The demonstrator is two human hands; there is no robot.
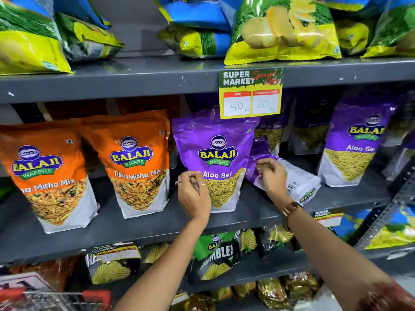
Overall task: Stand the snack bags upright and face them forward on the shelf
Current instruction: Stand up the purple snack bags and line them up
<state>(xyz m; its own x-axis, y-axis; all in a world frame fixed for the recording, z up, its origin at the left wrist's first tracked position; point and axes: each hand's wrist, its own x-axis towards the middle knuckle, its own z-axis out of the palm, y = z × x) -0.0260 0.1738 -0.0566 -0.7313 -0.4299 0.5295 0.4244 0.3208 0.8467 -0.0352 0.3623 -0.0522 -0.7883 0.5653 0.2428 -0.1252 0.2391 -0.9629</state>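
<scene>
A purple Aloo Sev bag [216, 153] stands upright and faces forward in the middle of the grey shelf [134, 230]. My left hand [194, 196] is in front of its lower left corner, fingers loosely curled and holding nothing. To the right, a second purple bag [298, 180] lies tipped over with its white back and barcode showing. My right hand [272, 178] hovers over the purple end of this bag, fingers apart; I cannot tell if they touch it. Another Aloo Sev bag [352, 149] stands upright further right.
Two orange Tikha Mitha Mix bags [139, 167] [49, 176] stand upright to the left. A price tag [250, 93] hangs from the shelf above, which holds chip bags [283, 30]. More purple bags stand at the back. Green and black bags [213, 254] fill the lower shelf.
</scene>
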